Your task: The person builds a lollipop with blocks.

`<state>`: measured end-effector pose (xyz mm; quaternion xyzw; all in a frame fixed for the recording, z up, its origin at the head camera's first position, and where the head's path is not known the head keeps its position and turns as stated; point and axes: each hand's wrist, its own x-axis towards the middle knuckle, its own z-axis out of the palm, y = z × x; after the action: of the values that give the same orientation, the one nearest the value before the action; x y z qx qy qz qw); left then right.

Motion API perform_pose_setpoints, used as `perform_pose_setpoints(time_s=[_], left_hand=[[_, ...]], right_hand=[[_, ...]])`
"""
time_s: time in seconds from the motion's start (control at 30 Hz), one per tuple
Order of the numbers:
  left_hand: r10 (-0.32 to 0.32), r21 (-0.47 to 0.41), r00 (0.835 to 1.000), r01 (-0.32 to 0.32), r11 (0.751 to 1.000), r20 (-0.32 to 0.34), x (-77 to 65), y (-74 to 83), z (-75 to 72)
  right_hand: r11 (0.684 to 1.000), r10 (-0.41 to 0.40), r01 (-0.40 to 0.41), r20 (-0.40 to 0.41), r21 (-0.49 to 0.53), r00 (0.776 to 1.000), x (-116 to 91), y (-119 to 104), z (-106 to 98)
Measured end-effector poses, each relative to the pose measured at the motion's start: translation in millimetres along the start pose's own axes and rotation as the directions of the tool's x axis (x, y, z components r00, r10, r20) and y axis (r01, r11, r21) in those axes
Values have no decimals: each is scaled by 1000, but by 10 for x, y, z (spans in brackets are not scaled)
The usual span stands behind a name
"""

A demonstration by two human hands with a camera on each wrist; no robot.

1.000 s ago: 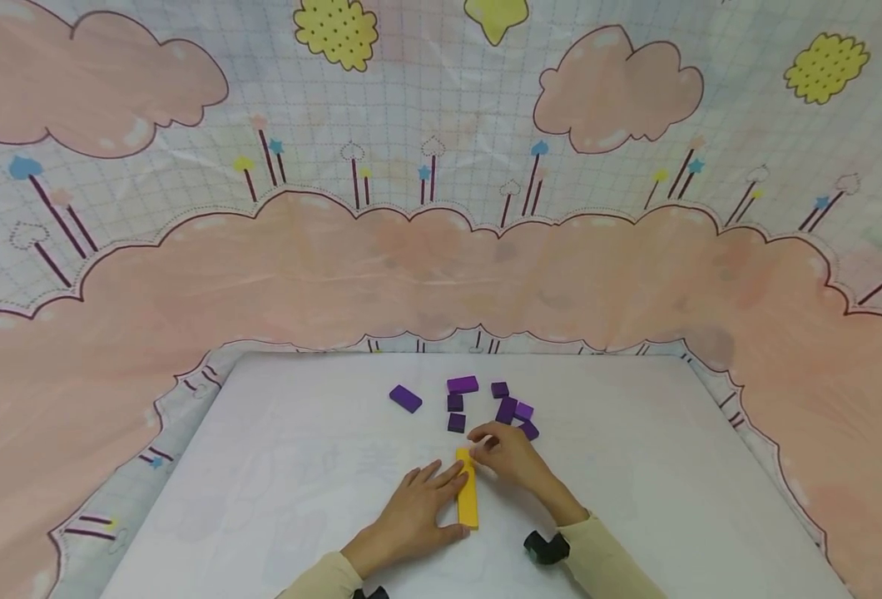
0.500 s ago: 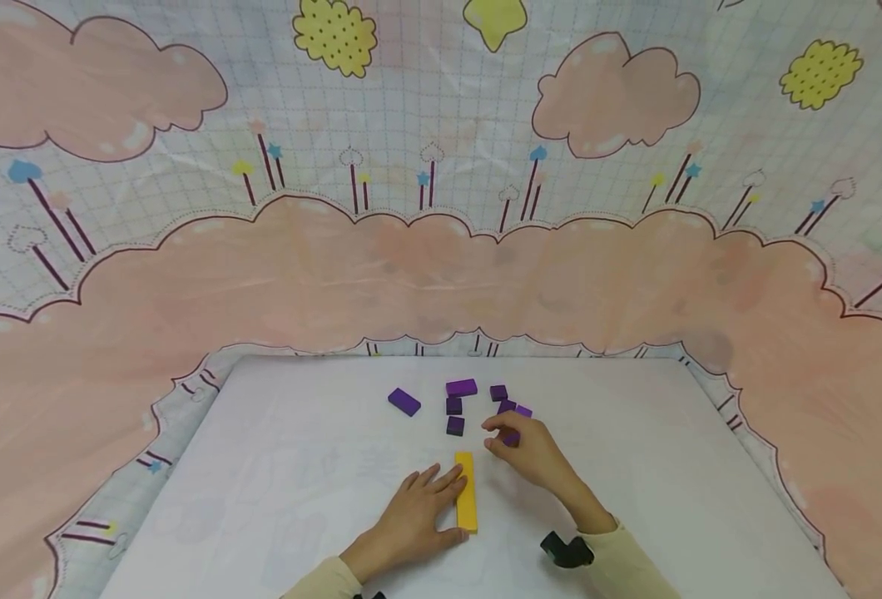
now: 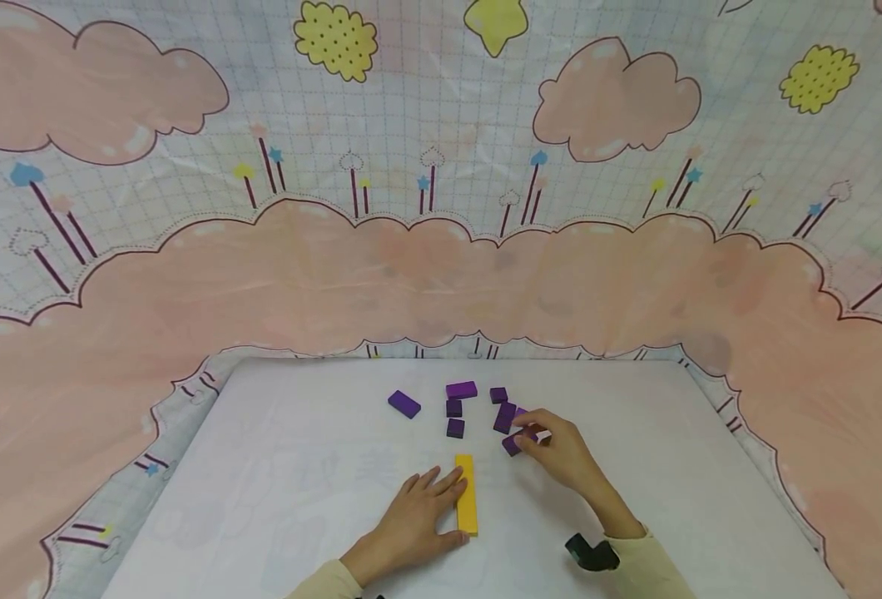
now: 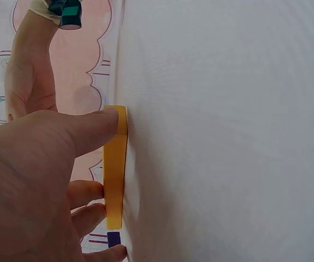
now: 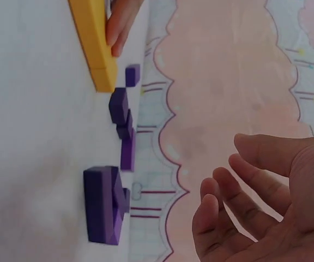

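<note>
Yellow bar point(image 3: 467, 497), one, lying lengthwise on a white table point(image 3: 261, 499). Head view, 12 o'clock being the table's far edge: left hand point(image 3: 414, 520), at the bar's 8 o'clock, fingers extended and resting on the bar, not curled round it, thumb at its near end. Right hand point(image 3: 563, 456), at 2 o'clock from the bar, fingertips above a purple block point(image 3: 512, 444). Lone purple oblong point(image 3: 404, 404), at the bar's 11 o'clock. Purple oblong with two dark cubes point(image 3: 454, 408), in a column at 12 o'clock. Remaining purple pieces point(image 3: 504, 418), grouped at 1 o'clock.

Left wrist view: bar at 9 o'clock of centre, upright in frame; thumb laid on its upper end, two fingers against its side.

Right wrist view: right hand at 4 o'clock, released, thumb and loosely bent fingers parted, holding nothing; bar at 11 o'clock, purple group at 7 o'clock.
</note>
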<state>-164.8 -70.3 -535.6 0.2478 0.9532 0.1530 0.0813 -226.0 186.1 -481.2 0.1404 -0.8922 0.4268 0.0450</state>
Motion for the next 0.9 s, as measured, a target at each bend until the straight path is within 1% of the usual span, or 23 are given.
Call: perform_pose_setpoints(time_s=[0.17,0.37,0.53,0.67,0.9], left_hand=[[4,7,1000,-4,1000,-5,-3,-2,5],[4,13,1000,-4,1000,-7,-2,1,3],[1,10,1000,-1,1000,-1,4,1,11],[-1,7,1000,0,1000,5,5,4,13],[-3,4,1000,3,1000,15,-9,17,-9]], right_hand=[[1000,-5,5,-26,1,1000,-38,128,-47],[999,40,-40,-31,-10,999,-64,254,-65],[998,65,-65,-27,6,998,-37,335,-46],[995,101,-100,-20,28,995,-3,401,-12],[990,131,-131,-8,48,991,40,481,39]])
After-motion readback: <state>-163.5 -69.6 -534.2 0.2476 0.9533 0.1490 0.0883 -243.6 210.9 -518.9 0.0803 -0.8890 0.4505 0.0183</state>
